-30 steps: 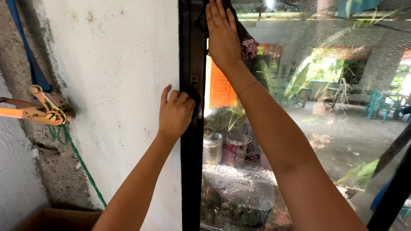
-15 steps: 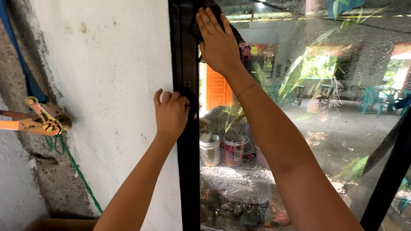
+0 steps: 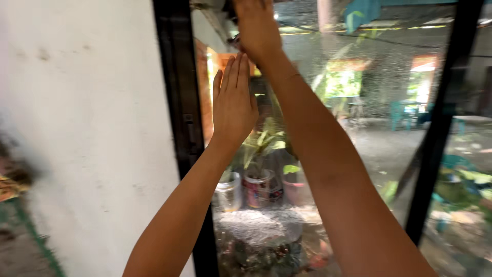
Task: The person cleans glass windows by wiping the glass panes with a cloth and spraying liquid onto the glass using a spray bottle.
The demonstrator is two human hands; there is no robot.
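My left hand [image 3: 233, 100] lies flat against a dusty, speckled glass pane [image 3: 369, 154], fingers pointing up, holding nothing. It rests just right of the black window frame [image 3: 177, 102]. My right hand [image 3: 256, 28] reaches higher on the same glass at the top edge of the view, its fingertips cut off. It presses a dark cloth [image 3: 233, 40] to the pane, and only a small edge of the cloth shows beside the hand. My two forearms rise from the bottom of the view.
A white plastered wall [image 3: 92, 128] fills the left side. A second black frame bar [image 3: 441, 128] stands at the right. Behind the glass are potted plants [image 3: 261, 179] in painted tubs on a ledge, and a yard with chairs.
The view has swung right. My left hand left the black frame and now lies flat on the glass. My right hand with the cloth stays high on the pane.
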